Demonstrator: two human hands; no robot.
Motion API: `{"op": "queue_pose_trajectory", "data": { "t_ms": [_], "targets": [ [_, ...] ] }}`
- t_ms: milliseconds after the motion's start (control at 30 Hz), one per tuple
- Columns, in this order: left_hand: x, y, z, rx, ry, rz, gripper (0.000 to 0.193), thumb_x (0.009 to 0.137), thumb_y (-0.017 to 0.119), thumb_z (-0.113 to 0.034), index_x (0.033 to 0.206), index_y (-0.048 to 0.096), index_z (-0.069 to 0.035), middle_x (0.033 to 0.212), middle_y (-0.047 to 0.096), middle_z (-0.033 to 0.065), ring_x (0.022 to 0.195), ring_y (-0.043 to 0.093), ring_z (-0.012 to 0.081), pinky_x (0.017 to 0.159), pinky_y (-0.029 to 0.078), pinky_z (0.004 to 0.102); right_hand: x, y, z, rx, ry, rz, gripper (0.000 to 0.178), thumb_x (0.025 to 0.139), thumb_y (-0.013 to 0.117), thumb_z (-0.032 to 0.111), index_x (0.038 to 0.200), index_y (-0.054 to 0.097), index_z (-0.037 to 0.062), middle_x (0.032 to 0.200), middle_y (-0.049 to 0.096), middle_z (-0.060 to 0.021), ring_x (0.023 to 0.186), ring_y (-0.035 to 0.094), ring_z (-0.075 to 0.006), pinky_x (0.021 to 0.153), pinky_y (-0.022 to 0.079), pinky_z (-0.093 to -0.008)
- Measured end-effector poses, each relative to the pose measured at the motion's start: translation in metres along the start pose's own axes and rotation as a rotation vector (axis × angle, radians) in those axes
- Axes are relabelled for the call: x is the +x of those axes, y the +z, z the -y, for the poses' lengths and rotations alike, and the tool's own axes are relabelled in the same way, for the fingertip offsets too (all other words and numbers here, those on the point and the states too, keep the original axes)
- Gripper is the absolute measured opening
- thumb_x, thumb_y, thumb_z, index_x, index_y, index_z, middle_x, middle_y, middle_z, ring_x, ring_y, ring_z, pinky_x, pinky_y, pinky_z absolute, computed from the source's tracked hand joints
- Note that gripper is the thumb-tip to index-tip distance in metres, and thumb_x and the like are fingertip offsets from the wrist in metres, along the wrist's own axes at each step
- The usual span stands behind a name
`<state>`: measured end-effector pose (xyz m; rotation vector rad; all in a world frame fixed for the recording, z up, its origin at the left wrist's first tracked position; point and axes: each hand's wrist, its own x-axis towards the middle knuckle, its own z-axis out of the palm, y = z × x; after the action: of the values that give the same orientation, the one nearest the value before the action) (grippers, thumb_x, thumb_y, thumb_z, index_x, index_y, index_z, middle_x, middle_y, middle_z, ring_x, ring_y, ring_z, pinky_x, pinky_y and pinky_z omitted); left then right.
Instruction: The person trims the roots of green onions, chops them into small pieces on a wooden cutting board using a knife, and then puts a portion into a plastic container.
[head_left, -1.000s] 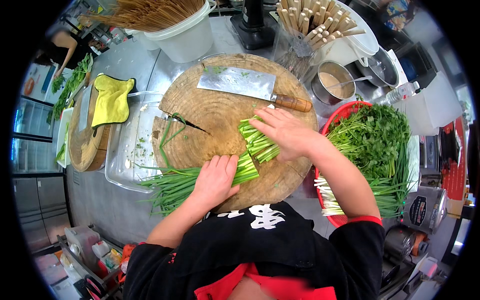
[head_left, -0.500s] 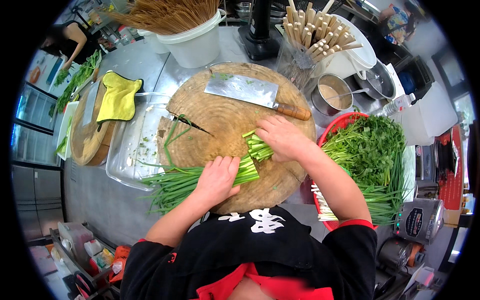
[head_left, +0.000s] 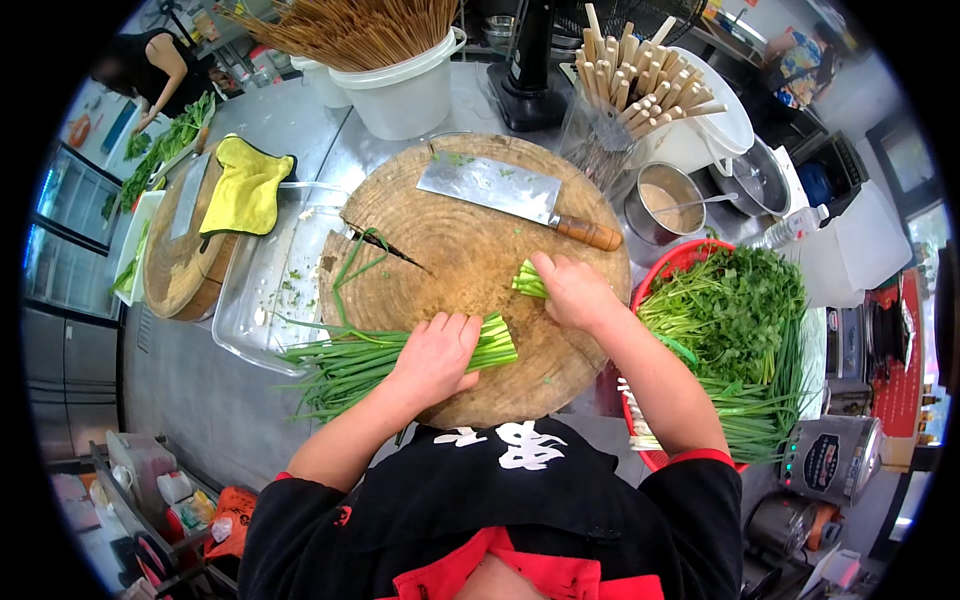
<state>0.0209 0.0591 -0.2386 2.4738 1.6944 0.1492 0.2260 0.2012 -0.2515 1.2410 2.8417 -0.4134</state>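
My left hand [head_left: 437, 352] is closed over a bundle of scallions [head_left: 345, 372], pressing it to the near side of the round wooden chopping block [head_left: 460, 230]. Their pale cut ends point right and the long green leaves trail left past the block's edge. To the right, my right hand [head_left: 573, 290] grips a smaller bunch of short green stalk pieces [head_left: 530, 280], apart from the bundle. A cleaver [head_left: 490, 187] with a wooden handle lies flat at the block's far side. One bent scallion leaf [head_left: 345, 285] lies across the crack at the left.
Right of the block stands a red basket [head_left: 668, 262] of leafy herbs [head_left: 730, 310] and scallions. Behind it are a metal pot [head_left: 665, 200] with a spoon and a container of wooden sticks [head_left: 645, 80]. A clear tray [head_left: 265, 290] and yellow cloth [head_left: 245, 185] sit left. A person works far left.
My right hand has moved right and slightly up with the short stalk pieces, widening the gap from the bundle. My left hand stays on the scallions.
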Motion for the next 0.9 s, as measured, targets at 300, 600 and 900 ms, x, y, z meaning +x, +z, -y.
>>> {"op": "queue_pose_trajectory", "data": {
  "t_ms": [300, 600, 900],
  "targets": [
    [0.012, -0.003, -0.001, -0.035, -0.002, 0.059, 0.070, 0.059, 0.079, -0.024, 0.118, 0.048, -0.001, 0.098, 0.055, 0.0125, 0.093, 0.056, 0.0295, 0.077, 0.049, 0.0389, -0.014, -0.006, -0.054, 1.466, 0.311, -0.242, 0.055, 0.065, 0.062, -0.004, 0.119, 0.051, 0.0013, 0.089, 0.061, -0.0076, 0.077, 0.061, -0.0190, 0.068, 0.052, -0.0327],
    [0.035, 0.001, -0.006, -0.009, -0.025, 0.078, 0.070, 0.061, 0.079, -0.024, 0.119, 0.047, 0.000, 0.098, 0.055, 0.0131, 0.093, 0.056, 0.0301, 0.076, 0.049, 0.0404, -0.008, -0.026, -0.019, 0.570, 0.408, -0.233, 0.053, 0.069, 0.064, 0.010, 0.118, 0.049, -0.0018, 0.099, 0.064, -0.0268, 0.097, 0.063, -0.0379, 0.083, 0.049, -0.0432],
    [0.031, 0.007, -0.017, 0.055, -0.014, -0.003, 0.071, 0.060, 0.079, -0.025, 0.118, 0.048, 0.000, 0.097, 0.055, 0.0111, 0.091, 0.056, 0.0272, 0.076, 0.048, 0.0378, 0.008, -0.005, 0.014, -0.014, 0.311, -0.024, 0.043, 0.076, 0.061, 0.007, 0.115, 0.043, 0.0049, 0.102, 0.060, -0.0219, 0.089, 0.064, -0.0395, 0.076, 0.053, -0.0465]
  ]
}}
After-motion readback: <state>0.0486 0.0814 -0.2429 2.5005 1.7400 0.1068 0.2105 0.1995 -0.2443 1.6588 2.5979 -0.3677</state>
